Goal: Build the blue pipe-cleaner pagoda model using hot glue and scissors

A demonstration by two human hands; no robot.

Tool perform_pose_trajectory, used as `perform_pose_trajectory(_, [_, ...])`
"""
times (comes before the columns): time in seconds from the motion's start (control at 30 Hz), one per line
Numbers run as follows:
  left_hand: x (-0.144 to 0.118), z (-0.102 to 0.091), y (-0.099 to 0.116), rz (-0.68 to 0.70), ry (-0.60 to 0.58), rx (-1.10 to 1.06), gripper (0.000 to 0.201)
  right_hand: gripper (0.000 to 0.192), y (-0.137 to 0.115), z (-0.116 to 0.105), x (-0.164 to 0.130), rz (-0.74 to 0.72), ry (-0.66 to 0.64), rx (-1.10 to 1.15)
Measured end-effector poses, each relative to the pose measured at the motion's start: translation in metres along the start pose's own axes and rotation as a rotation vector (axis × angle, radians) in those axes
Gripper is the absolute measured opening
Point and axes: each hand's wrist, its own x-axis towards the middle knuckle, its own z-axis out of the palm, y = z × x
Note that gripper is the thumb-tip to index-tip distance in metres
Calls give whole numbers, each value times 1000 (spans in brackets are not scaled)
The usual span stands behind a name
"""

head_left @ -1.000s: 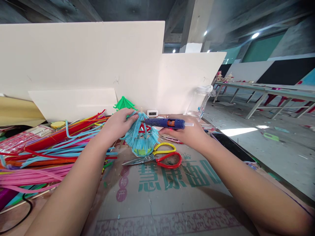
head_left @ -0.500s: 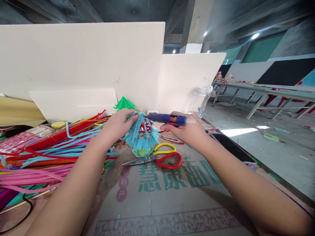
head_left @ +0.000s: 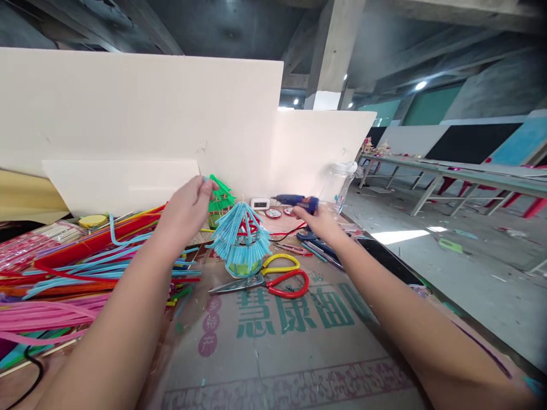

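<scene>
My right hand (head_left: 318, 221) grips a dark blue glue gun (head_left: 299, 201), its nozzle pointing left above the table. My left hand (head_left: 183, 208) is closed in a pinch, raised in front of a green model roof (head_left: 222, 196); a tiny bit of light-blue pipe cleaner (head_left: 207, 178) shows at its fingertips. Between the hands and nearer to me stands a small pavilion model (head_left: 241, 236) with a light-blue pipe-cleaner roof and red struts, apart from both hands. Scissors (head_left: 260, 279) with one yellow and one red handle lie right in front of it.
Bundles of coloured pipe cleaners (head_left: 77, 279) cover the left side. A small white clock (head_left: 260, 203), round tins (head_left: 273, 213) and a clear jug (head_left: 339, 185) stand at the back. Pliers (head_left: 325, 245) and a black flat panel (head_left: 384, 259) lie right. White boards (head_left: 141, 114) rise behind.
My left hand has let go of the blue pavilion and moved up and left. The glue gun has drawn back from the roof's top, and the pavilion now stands free.
</scene>
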Motion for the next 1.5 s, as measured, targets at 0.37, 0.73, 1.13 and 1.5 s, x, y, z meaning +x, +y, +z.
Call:
perform_pose_trajectory(0.37, [-12,-39,14,-40,-138,-408,32,31,40,67,50,175,-125,16])
perform_pose_trajectory(0.73, [-8,-42,7,17,-189,-463,36,38,36,58,42,207,95,379])
perform_pose_trajectory(1.13, [4,4,-14,-80,-341,155,47,43,-41,-10,-35,-61,-223,602])
perform_pose_trajectory(1.5, [2,8,-11,-24,-461,164,49,31,-74,0,-65,-263,-252,123])
